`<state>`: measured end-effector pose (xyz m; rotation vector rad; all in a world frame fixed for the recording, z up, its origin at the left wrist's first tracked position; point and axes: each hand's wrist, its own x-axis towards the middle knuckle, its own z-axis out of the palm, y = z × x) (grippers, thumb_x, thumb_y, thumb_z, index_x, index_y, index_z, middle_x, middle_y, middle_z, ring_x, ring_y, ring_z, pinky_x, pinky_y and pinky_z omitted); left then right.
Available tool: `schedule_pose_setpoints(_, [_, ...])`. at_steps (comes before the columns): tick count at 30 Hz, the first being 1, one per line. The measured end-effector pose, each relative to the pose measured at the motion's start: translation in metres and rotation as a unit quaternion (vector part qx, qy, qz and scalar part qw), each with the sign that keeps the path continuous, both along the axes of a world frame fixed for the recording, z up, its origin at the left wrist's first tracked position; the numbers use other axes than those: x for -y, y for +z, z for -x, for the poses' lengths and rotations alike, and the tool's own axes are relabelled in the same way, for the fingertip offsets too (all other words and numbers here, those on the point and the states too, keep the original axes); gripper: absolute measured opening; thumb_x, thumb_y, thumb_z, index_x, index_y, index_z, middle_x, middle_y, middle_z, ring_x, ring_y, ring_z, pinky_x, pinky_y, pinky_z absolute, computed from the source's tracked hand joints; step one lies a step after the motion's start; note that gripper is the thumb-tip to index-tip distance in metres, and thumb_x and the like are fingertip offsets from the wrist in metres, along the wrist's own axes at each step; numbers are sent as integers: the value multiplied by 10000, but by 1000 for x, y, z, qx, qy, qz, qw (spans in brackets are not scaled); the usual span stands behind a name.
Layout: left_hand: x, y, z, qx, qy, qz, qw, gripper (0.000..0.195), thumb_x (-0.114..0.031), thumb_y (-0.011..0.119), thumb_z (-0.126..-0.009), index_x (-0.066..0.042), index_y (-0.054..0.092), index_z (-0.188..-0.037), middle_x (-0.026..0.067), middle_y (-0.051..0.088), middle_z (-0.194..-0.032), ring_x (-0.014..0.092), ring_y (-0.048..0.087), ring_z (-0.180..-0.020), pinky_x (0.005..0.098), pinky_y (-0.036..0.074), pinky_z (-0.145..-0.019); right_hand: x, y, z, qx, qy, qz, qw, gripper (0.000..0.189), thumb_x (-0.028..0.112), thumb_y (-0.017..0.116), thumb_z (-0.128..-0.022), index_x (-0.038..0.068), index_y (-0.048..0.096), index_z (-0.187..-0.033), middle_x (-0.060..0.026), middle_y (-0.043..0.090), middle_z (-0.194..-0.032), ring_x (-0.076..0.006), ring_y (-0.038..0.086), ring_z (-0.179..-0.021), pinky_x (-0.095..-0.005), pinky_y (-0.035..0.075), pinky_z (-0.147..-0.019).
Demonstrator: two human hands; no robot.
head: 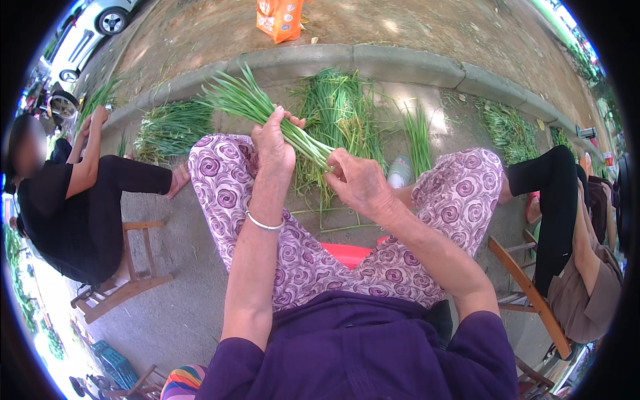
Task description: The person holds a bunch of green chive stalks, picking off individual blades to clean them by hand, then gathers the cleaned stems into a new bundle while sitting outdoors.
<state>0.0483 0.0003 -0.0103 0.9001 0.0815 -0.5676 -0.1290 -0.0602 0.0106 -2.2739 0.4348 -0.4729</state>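
Note:
My left hand [275, 137], with a silver bangle at its wrist, is wrapped around a bunch of long green chives [240, 97]. The leafy tips point up and to the left. Their pale stem ends slope down to my right hand [360, 182], whose thumb and forefinger pinch at them; the exact contact is partly hidden by the fingers. On the pavement beyond both hands lies a large loose heap of chives [337, 110], with yellowed blades among the green. A smaller bunch [417, 137] lies to its right, beside my sandalled foot [400, 170].
Chive piles lie left [175, 125] and right [510, 132], below a concrete kerb [400, 62]. An orange bag [280, 20] stands on the dirt beyond. People sit close by on the left [65, 210] and right [585, 270], on wooden chairs. A red plastic seat [347, 254] shows beneath me.

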Motion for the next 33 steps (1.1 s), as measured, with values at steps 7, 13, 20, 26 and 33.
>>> schedule_pose_setpoints(7, [0,-6,-2,0,2,0,1000,217,-6,606,-839,-29,498,-1026,79,564,-803,216,595,-633,443,567,-642,-1,-2,-3,-10,-15,22,1000,178,123,649,-796,51,534,-911,-111,590,-600,-289,619,-558,-395,472,-519])
schedule_pose_setpoints(13, [0,-2,2,17,-34,15,999,256,12,600,-837,-28,503,-1071,79,574,-812,217,607,-650,419,571,-639,0,3,-4,-66,-38,-56,996,176,160,638,-777,37,541,-858,-157,607,-642,-357,625,-633,-436,493,-580])
schedule_pose_setpoints(20, [0,-5,1,28,-34,28,999,279,-12,619,-847,-37,506,-1101,72,579,-817,206,610,-657,405,573,-641,3,-1,-5,-26,-28,-188,981,150,136,689,-747,13,617,-793,-132,648,-676,-256,650,-606,-362,502,-587])
schedule_pose_setpoints(26, [1,-5,3,33,-34,23,999,280,-27,625,-853,-41,501,-1104,75,582,-833,206,611,-676,404,573,-653,6,-9,-5,-18,-26,-185,982,108,106,654,-777,0,642,-784,-117,657,-659,-210,659,-602,-328,504,-579])
schedule_pose_setpoints(33, [1,2,7,16,-71,18,997,280,-45,588,-886,-46,473,-1142,84,573,-855,216,607,-733,427,560,-700,5,-4,-5,4,-47,-217,975,105,101,637,-801,-3,647,-800,-104,649,-628,-166,641,-547,-307,490,-528])
